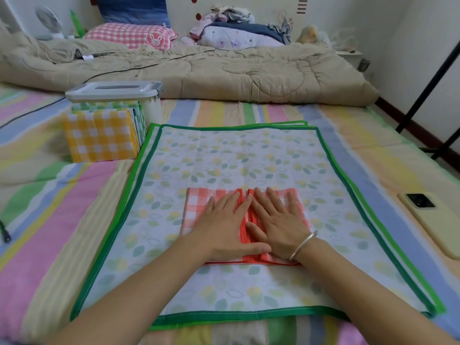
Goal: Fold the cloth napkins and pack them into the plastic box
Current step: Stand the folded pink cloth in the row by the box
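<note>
1. The head camera looks down at a bed with a striped sheet [74, 195]. A tan quilt [224, 73] is pushed to the far end, likely to make room for folding. A pink checked pillow [124, 36] lies behind it.
2. A leaf-print napkin [236, 155] with a green edge lies spread flat in the middle. More green edges peek out under it, so I think it tops a pile waiting to be folded.
3. The red checked napkin [199, 202] lies on top of that pile, near the person. Its two sides are folded in and meet in the middle.
4. The left hand [224, 225] lies flat on the left flap, fingers straight and close together. It grips nothing; it only presses.
5. The right hand [276, 220], with a silver bracelet [302, 245] on its wrist, lies flat on the right flap in the same way. Both hands likely press so the folds stay sharp and do not spring open.
6. The plastic box [151, 108] with a grey lid stands far left, within reach. A folded yellow checked napkin [99, 138] stands against it. I cannot tell if it is inside.
7. A phone [433, 220] lies off to the right, away from the cloths.
</note>
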`<state>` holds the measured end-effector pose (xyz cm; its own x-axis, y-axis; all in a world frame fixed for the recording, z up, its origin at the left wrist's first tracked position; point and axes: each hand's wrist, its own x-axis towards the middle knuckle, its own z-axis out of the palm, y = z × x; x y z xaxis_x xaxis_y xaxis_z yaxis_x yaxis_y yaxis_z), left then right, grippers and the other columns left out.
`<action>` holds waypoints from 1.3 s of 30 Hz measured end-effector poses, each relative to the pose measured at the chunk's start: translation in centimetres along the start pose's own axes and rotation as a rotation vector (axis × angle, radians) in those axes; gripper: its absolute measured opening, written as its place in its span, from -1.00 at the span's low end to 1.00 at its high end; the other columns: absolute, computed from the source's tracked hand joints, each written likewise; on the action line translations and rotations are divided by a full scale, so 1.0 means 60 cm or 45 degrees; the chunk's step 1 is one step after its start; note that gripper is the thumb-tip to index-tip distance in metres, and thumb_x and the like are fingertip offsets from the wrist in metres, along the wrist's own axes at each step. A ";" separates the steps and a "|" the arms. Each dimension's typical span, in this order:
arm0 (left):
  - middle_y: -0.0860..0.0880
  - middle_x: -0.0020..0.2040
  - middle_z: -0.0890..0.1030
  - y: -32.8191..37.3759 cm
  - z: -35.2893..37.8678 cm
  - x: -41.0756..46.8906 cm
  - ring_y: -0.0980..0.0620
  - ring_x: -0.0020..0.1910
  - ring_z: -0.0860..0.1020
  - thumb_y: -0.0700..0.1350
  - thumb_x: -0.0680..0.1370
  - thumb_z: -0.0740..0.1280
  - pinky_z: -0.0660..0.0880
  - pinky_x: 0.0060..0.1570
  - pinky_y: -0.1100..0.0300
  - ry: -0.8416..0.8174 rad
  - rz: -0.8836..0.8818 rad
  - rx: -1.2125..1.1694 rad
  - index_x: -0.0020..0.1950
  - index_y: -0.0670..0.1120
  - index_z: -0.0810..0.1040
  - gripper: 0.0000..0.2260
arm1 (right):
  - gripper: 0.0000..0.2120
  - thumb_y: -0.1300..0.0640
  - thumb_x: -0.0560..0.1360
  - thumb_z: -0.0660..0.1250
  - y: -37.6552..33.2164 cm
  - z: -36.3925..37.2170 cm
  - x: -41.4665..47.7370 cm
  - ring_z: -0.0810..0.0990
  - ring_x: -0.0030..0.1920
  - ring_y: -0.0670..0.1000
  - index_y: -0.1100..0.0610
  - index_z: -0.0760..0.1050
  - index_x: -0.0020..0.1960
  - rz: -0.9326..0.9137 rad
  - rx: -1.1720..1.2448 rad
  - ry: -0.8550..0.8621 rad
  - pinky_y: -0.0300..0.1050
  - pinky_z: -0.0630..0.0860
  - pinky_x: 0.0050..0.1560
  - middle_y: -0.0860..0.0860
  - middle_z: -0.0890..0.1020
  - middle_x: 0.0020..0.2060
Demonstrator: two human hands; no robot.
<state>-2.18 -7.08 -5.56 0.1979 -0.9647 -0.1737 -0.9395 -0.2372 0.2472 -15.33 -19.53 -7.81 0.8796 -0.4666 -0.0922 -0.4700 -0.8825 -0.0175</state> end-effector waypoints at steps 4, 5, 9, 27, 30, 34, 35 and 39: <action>-0.02 0.58 -0.42 -0.003 0.026 0.000 0.07 0.52 -0.46 0.62 0.34 -0.03 -0.32 0.51 -0.19 -0.014 0.028 0.074 0.59 0.11 -0.37 0.02 | -0.21 -0.40 0.42 -0.38 -0.001 -0.005 0.002 -0.32 0.54 -0.07 -0.09 -0.24 0.58 0.040 0.248 0.007 0.17 -0.41 0.47 -0.17 -0.20 0.56; -0.02 0.56 -0.45 -0.005 0.031 0.000 0.06 0.51 -0.48 0.63 0.33 -0.07 -0.32 0.50 -0.21 -0.013 0.035 0.110 0.58 0.11 -0.39 0.03 | -0.26 -0.34 0.46 -0.30 0.001 -0.010 0.002 -0.26 0.55 -0.09 -0.10 -0.15 0.59 0.052 0.371 0.027 0.13 -0.38 0.49 -0.17 -0.12 0.56; -0.05 0.54 -0.47 -0.008 0.036 0.004 0.03 0.49 -0.51 0.64 0.33 -0.13 -0.34 0.49 -0.23 -0.028 0.023 0.178 0.57 0.10 -0.40 0.02 | -0.54 0.10 0.61 0.17 0.023 -0.039 -0.018 0.21 0.50 0.07 0.06 0.28 0.50 0.318 0.715 0.466 0.00 0.11 0.48 0.04 0.33 0.48; -0.05 0.60 -0.35 -0.012 0.046 0.002 0.02 0.55 -0.42 0.46 0.38 -0.48 -0.29 0.52 -0.19 0.132 0.038 0.198 0.62 0.06 -0.27 -0.12 | -0.52 0.24 0.43 0.47 -0.055 -0.075 -0.140 0.66 0.06 -0.06 -0.09 0.45 0.26 0.550 2.023 0.544 -0.09 0.61 0.01 -0.08 0.66 0.04; -0.02 0.60 -0.34 -0.014 0.043 0.001 0.06 0.54 -0.42 0.47 0.33 -0.57 -0.30 0.52 -0.16 0.135 0.065 0.153 0.61 0.08 -0.29 -0.08 | -0.32 0.31 0.39 0.46 -0.114 -0.049 -0.125 0.63 0.01 -0.22 -0.07 0.31 0.40 0.475 1.693 0.642 -0.32 0.56 -0.11 -0.10 0.62 0.09; 0.06 0.61 0.11 -0.004 0.016 -0.019 0.08 0.61 -0.06 0.22 0.64 -0.17 -0.07 0.57 0.05 0.242 0.036 -0.484 0.59 0.18 -0.06 -0.50 | -0.10 0.42 0.41 0.23 -0.167 -0.041 -0.103 0.40 0.28 -0.26 -0.24 0.00 0.54 0.283 1.281 0.643 -0.43 0.39 0.20 -0.22 0.36 0.38; 0.06 0.50 0.29 -0.006 0.008 -0.026 0.05 0.57 0.15 0.05 0.71 0.00 0.12 0.51 0.22 0.281 -0.066 -0.821 0.56 0.13 0.12 -0.60 | -0.10 0.43 0.43 0.19 -0.174 -0.038 -0.100 0.34 0.37 -0.21 -0.28 -0.02 0.53 0.221 1.196 0.630 -0.31 0.36 0.32 -0.21 0.31 0.43; -0.17 0.09 0.67 -0.018 -0.038 -0.037 0.07 -0.06 0.68 -0.10 0.71 0.02 0.57 -0.07 0.22 0.192 -0.373 -2.057 0.25 -0.24 0.52 -0.65 | -0.18 0.45 0.39 0.03 -0.193 -0.015 -0.084 0.23 0.51 0.14 -0.07 0.09 0.57 0.049 0.683 0.613 0.08 0.30 0.44 0.00 0.26 0.52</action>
<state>-0.98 -4.94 -3.26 0.4198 -0.8471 -0.3259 0.3585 -0.1751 0.9169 -14.26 -7.03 -6.22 0.7382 -0.5799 0.3445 -0.3637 -0.7723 -0.5208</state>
